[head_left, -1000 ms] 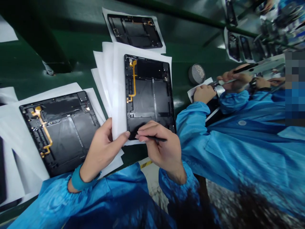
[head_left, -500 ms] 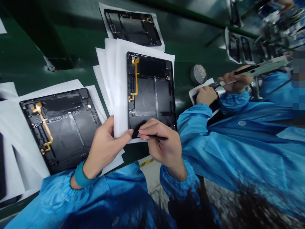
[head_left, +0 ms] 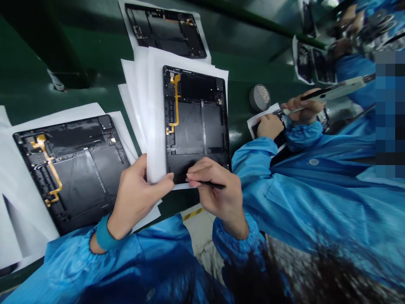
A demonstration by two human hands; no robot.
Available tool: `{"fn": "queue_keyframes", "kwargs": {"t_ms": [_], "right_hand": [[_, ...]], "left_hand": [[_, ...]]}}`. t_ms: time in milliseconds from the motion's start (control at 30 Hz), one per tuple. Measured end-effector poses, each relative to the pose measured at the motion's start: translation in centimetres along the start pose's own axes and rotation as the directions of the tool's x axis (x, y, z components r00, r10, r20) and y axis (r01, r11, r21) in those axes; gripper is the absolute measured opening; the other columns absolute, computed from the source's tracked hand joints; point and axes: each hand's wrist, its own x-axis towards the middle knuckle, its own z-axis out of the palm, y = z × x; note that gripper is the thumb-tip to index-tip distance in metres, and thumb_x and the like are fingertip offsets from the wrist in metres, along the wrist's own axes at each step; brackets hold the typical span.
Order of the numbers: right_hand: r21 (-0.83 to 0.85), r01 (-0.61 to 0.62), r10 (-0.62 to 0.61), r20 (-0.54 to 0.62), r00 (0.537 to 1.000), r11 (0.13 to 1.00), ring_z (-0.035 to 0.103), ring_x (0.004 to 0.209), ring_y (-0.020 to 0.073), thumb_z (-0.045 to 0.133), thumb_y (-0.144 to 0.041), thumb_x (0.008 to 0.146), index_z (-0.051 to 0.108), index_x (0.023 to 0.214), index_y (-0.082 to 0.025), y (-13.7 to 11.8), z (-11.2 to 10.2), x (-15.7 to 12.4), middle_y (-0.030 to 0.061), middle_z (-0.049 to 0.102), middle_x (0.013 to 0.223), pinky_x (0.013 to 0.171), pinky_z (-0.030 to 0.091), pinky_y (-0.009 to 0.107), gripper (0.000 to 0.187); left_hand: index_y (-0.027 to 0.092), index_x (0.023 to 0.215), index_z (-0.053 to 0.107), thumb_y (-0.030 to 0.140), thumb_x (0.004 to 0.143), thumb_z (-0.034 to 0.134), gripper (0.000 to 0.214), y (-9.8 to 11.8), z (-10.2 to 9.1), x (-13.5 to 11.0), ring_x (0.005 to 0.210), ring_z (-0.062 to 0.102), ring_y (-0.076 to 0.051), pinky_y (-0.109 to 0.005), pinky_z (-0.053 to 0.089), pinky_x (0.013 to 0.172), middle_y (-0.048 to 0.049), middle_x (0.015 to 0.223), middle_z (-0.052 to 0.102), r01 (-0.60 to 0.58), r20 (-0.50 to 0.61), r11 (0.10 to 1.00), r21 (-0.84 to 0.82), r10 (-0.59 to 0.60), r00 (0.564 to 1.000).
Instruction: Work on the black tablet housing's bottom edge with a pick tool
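An opened black tablet chassis (head_left: 196, 118) with a yellow flex cable lies on a fanned stack of white paper sheets (head_left: 148, 97). My left hand (head_left: 137, 194) pinches the near edge of the sheets, thumb on top beside the chassis corner. My right hand (head_left: 218, 190) is closed on a thin black stylus-like tool (head_left: 210, 184), its tip at the chassis's near edge.
A second opened chassis (head_left: 69, 164) lies on paper at the left, a third (head_left: 166, 29) further back. A co-worker in a blue coat (head_left: 316, 190) at the right holds a pale tool (head_left: 335, 90) over a part. A round grey object (head_left: 260, 97) sits on the green bench.
The view has shifted slightly, so everything sits a little further left and up. My hands keep the same hold on the sheets and the tool.
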Motion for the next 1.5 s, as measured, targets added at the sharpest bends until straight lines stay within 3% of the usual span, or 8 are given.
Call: {"fn": "queue_keyframes", "kwargs": {"t_ms": [200, 367, 533, 833, 1100, 1267, 1500], "right_hand": [[0.004, -0.017, 0.017, -0.032, 0.999, 1.000, 0.067, 0.077, 0.0148, 0.058, -0.009, 0.091, 0.063, 0.091, -0.025, -0.1, 0.3, 0.0, 0.0001, 0.068, 0.079, 0.067, 0.056, 0.031, 0.017], [0.026, -0.048, 0.049, -0.034, 0.998, 0.999, 0.067, 0.075, 0.0144, 0.059, -0.008, 0.089, 0.063, 0.091, -0.024, -0.1, 0.0, -0.1, -0.0001, 0.067, 0.077, 0.066, 0.056, 0.030, 0.017], [0.003, -0.059, 0.059, -0.023, 0.998, 0.998, 0.065, 0.075, 0.0148, 0.057, -0.009, 0.090, 0.063, 0.092, -0.024, -0.3, -0.4, -0.3, 0.0013, 0.067, 0.080, 0.066, 0.056, 0.032, 0.016], [-0.074, -0.036, 0.033, -0.037, 0.999, 0.997, 0.064, 0.080, 0.0176, 0.060, -0.010, 0.089, 0.063, 0.090, -0.024, -0.4, -0.8, 0.2, 0.0016, 0.069, 0.079, 0.072, 0.057, 0.037, 0.014], [-0.054, -0.081, 0.077, -0.066, 0.995, 0.995, 0.063, 0.079, 0.0179, 0.060, -0.014, 0.090, 0.063, 0.087, -0.024, -0.2, -1.2, -0.1, 0.0011, 0.067, 0.077, 0.071, 0.055, 0.036, 0.011], [-0.060, -0.079, 0.075, -0.067, 0.995, 0.995, 0.063, 0.079, 0.0170, 0.060, -0.013, 0.090, 0.064, 0.088, -0.024, -0.2, -1.3, -0.2, 0.0010, 0.067, 0.077, 0.071, 0.054, 0.035, 0.012], [-0.057, -0.060, 0.056, -0.076, 0.996, 0.997, 0.062, 0.077, 0.0171, 0.059, -0.013, 0.090, 0.063, 0.087, -0.024, -0.1, -1.2, -0.2, 0.0009, 0.066, 0.075, 0.070, 0.054, 0.035, 0.011]], "left_hand": [[0.023, 0.071, 0.055, 0.074, 0.073, 0.058, 0.050, -0.2, 0.1, 0.0, 0.083, 0.066, -0.027, -0.035, 0.035, 0.046, 0.0015, 0.062, 0.049, 0.015, 0.022, 0.999, 0.042, -0.016, 1.000], [0.024, 0.073, 0.057, 0.069, 0.074, 0.060, 0.045, -0.1, 0.1, 0.0, 0.057, 0.057, -0.016, -0.033, 0.034, 0.044, 0.0037, 0.058, 0.045, -0.014, -0.004, 1.000, 0.013, 0.015, 1.000], [0.024, 0.071, 0.054, 0.067, 0.075, 0.061, 0.044, 0.0, 0.1, 0.1, 0.052, 0.052, -0.013, -0.030, 0.032, 0.042, 0.0042, 0.056, 0.043, -0.039, -0.003, 0.999, 0.011, 0.039, 0.999], [0.025, 0.074, 0.053, 0.076, 0.072, 0.055, 0.051, -0.1, 0.1, 0.0, 0.079, 0.065, -0.027, -0.037, 0.034, 0.050, 0.0009, 0.067, 0.047, 0.032, 0.032, 0.997, 0.073, -0.035, 0.999], [0.025, 0.072, 0.058, 0.064, 0.076, 0.061, 0.039, 0.0, 0.1, 0.0, 0.062, 0.061, -0.021, -0.032, 0.034, 0.041, 0.0028, 0.058, 0.047, -0.052, 0.007, 0.999, 0.005, 0.052, 0.999], [0.024, 0.074, 0.059, 0.057, 0.077, 0.057, 0.033, 0.2, 0.0, 0.0, 0.070, 0.065, -0.028, -0.034, 0.034, 0.043, 0.0014, 0.057, 0.046, -0.063, 0.015, 0.998, 0.013, 0.063, 0.998], [0.028, 0.076, 0.063, 0.070, 0.073, 0.059, 0.042, 0.0, 0.0, 0.0, 0.088, 0.066, -0.032, -0.040, 0.038, 0.046, 0.0009, 0.063, 0.051, 0.018, 0.036, 0.999, 0.029, -0.019, 0.999]]}}
